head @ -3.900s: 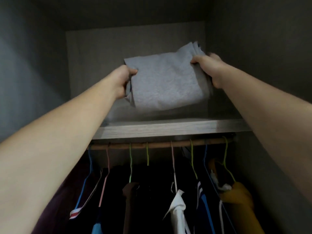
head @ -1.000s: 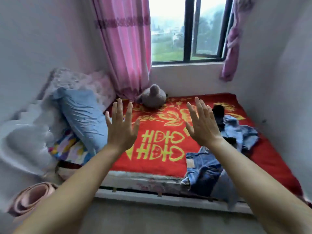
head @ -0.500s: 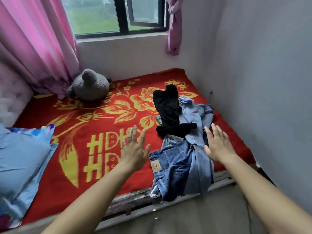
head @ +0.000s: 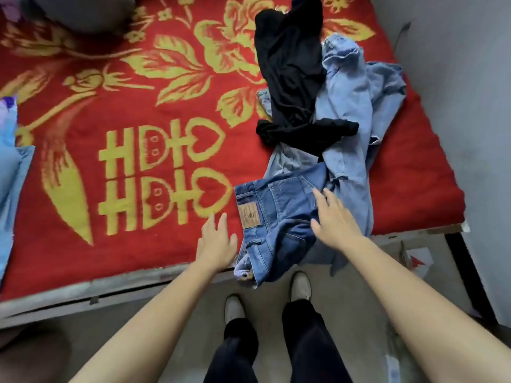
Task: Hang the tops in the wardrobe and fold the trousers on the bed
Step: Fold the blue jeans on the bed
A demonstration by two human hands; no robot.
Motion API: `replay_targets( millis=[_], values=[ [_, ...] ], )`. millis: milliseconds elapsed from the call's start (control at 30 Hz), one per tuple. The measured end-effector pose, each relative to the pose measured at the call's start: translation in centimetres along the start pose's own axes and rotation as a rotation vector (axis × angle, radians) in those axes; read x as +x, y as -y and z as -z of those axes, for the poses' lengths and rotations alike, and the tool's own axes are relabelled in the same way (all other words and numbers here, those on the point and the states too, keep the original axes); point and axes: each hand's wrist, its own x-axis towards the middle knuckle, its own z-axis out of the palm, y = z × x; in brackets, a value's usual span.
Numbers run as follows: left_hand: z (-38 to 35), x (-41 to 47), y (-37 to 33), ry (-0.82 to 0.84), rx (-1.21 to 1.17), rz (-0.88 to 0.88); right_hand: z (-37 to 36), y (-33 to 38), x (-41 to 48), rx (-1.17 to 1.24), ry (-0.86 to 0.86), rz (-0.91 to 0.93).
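Observation:
A heap of clothes lies at the right of the red bed cover point(head: 116, 172). Dark blue jeans point(head: 276, 214) with a tan waist patch hang partly over the bed's front edge. Light blue jeans point(head: 348, 111) lie behind them, and a black garment point(head: 290, 78) is draped across the pile. My right hand point(head: 331, 219) is over the dark jeans with its fingers straight, holding nothing. My left hand point(head: 217, 244) hovers flat over the cover just left of the jeans' waistband, empty too.
The grey wall point(head: 456, 78) runs close along the bed's right side. A blue pillow point(head: 11, 178) lies at the left edge and a grey soft toy point(head: 83, 12) at the far end. My feet point(head: 300, 283) stand on the floor against the bed frame point(head: 83, 288).
Earlier both hands held a folded grey garment on the wardrobe shelf. I have since turned to the bed; over the last second both empty hands dropped toward the dark jeans.

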Motion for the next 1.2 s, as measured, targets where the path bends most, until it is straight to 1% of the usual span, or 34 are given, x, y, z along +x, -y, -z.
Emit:
replay_targets(
  millis=[67, 167, 300, 367, 433, 533, 667, 800, 867, 933, 1033, 1100, 1200],
  values=[
    [-3.6, 1.5, 1.2, 0.023, -0.055, 0.077, -2.7, 1.2, 4.1, 0.073, 0.051, 0.04],
    [-8.8, 2.9, 2.8, 0.017, -0.15, 0.174, -6.9, 3.9, 9.9, 0.121, 0.095, 0.161],
    [-13.9, 3.7, 4.1, 0.07, -0.208, 0.243, -11.3, 7.4, 15.2, 0.087, 0.092, 0.321],
    [-16.0, 3.7, 4.6, 0.092, -0.196, 0.22, -13.4, 8.5, 16.7, 0.056, 0.073, 0.394],
    [-17.5, 3.6, 5.1, 0.063, -0.165, 0.15, -14.6, 9.1, 17.8, -0.01, 0.048, 0.451],
    [-18.7, 3.4, 5.6, 0.023, -0.138, 0.09, -14.9, 9.6, 19.4, -0.086, 0.055, 0.456],
    [-19.0, 3.4, 5.8, -0.028, -0.102, 0.096, -13.3, 10.3, 20.0, -0.044, 0.048, 0.356],
    [-19.2, 2.9, 5.2, 0.003, -0.026, 0.03, -10.4, 9.7, 19.3, -0.09, -0.072, 0.403],
    [-19.4, 2.3, 4.6, 0.017, -0.018, 0.031, -8.4, 8.6, 18.4, -0.042, -0.155, 0.399],
    [-19.0, 1.8, 4.4, -0.015, -0.098, 0.062, -6.3, 7.8, 17.1, 0.044, -0.238, 0.389],
    [-15.3, 2.2, 4.7, -0.031, -0.309, 0.136, -2.0, 8.2, 14.9, 0.237, -0.377, 0.386],
    [-11.1, 2.9, 5.0, -0.068, -0.411, 0.138, 1.7, 9.3, 13.6, 0.343, -0.457, 0.378],
    [-3.4, 3.4, 5.5, -0.173, -0.441, 0.136, 7.9, 10.9, 11.1, 0.463, -0.537, 0.346]
  ],
)
